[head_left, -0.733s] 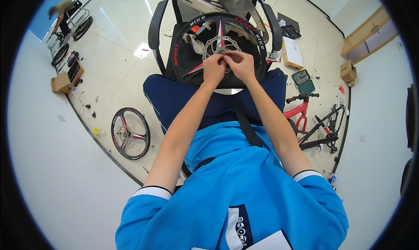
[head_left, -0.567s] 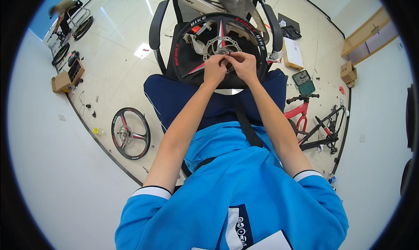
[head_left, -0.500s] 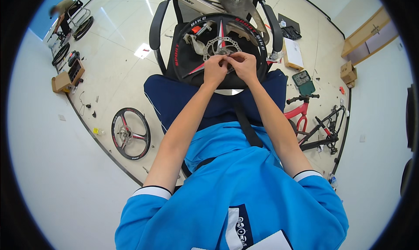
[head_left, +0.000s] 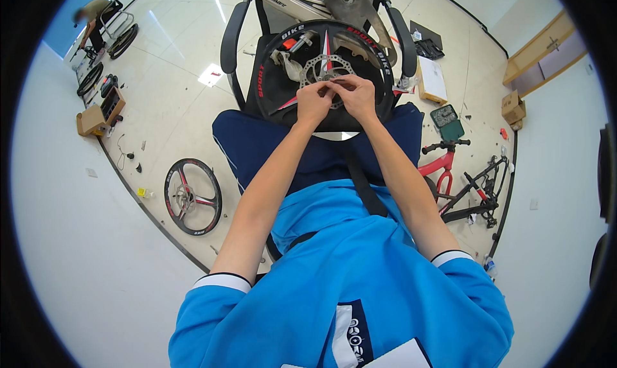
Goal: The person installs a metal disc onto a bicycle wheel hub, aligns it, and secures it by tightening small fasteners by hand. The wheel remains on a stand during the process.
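Note:
A black bicycle wheel [head_left: 259, 72] with red and white spokes lies across the seat of an office chair [head_left: 257, 47] in front of me. At its hub sits a silver brake disc [head_left: 345, 66] with a wavy, holed edge. My left hand [head_left: 314, 103] and my right hand [head_left: 357, 97] meet over the disc's near side, close to the hub. Fingers of both are pinched together at one spot. Whatever they grip there is too small and too covered to make out.
Metal bike parts [head_left: 295, 2] rest at the chair's back. A second wheel [head_left: 216, 204] stands on the floor at left. On the right are a red bike frame [head_left: 439, 165], a black frame [head_left: 472, 191], a green case [head_left: 452, 130] and a white box [head_left: 432, 79]. Far left, another person [head_left: 96, 15] bends over.
Both hands have shifted very slightly left at the hub, and the wheel has turned a little beneath them. The fingers stay pinched together.

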The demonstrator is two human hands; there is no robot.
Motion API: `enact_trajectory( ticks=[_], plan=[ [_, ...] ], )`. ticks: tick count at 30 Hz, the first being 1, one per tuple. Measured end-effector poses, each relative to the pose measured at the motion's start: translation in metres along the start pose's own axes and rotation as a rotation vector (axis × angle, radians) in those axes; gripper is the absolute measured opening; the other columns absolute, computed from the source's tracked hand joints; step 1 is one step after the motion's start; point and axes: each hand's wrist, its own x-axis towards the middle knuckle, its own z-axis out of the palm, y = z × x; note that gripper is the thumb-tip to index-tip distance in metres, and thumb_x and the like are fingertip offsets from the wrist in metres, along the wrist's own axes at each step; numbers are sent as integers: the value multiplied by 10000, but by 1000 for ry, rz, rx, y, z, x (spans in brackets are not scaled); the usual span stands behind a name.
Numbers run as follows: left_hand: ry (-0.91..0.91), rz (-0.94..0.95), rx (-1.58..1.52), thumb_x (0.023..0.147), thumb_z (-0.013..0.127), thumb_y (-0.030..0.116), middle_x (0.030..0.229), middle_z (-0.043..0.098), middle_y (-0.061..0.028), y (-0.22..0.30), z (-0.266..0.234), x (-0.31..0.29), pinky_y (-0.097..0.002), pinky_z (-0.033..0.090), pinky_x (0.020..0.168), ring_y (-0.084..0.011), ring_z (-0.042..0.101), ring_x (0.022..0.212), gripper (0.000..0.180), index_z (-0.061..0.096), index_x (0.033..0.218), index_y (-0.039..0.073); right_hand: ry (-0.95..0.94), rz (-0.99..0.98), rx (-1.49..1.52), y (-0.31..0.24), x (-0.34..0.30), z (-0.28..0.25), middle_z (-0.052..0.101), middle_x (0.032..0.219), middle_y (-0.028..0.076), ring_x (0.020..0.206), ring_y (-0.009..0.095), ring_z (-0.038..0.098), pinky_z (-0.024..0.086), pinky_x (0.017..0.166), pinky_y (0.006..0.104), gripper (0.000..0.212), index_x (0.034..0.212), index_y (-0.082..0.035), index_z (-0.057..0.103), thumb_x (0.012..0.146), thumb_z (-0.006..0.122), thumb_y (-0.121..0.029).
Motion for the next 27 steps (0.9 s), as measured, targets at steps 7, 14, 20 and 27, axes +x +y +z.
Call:
enact_trajectory(
  ticks=[7, 14, 20, 27],
  plan=[
    [136, -43, -36, 843, 740, 119, 823, 743, -124, -25, -24, -14, -259, 549, 675, -152, 714, 718, 191, 746, 989, -4, -120, 306, 53, -9, -1, -31, 732, 785, 97, 663, 116, 669, 520, 637, 236, 211, 975, 51, 731, 904, 698, -145],
    [-47, 146, 119, 799, 744, 94, 827, 689, -135, -23, -11, -1, -317, 525, 631, -226, 677, 685, 189, 743, 960, -4, -189, 119, -289, 24, -17, -28, 717, 862, 177, 750, 245, 694, 520, 704, 329, 242, 1019, 6, 719, 897, 670, -197],
    [-87, 239, 190, 809, 728, 92, 821, 667, -143, -30, -4, 7, -347, 518, 640, -271, 667, 691, 163, 742, 942, 0, -268, 52, -324, 30, -1, -28, 717, 915, 186, 814, 307, 699, 528, 736, 347, 249, 1025, -6, 725, 890, 663, -207],
    [-60, 256, 222, 814, 708, 89, 833, 662, -147, -30, 3, 7, -381, 520, 682, -320, 657, 735, 136, 740, 914, 3, -314, 52, -357, 37, 10, -33, 719, 929, 187, 834, 312, 703, 534, 756, 357, 250, 1013, -12, 733, 883, 671, -216]
  ],
)
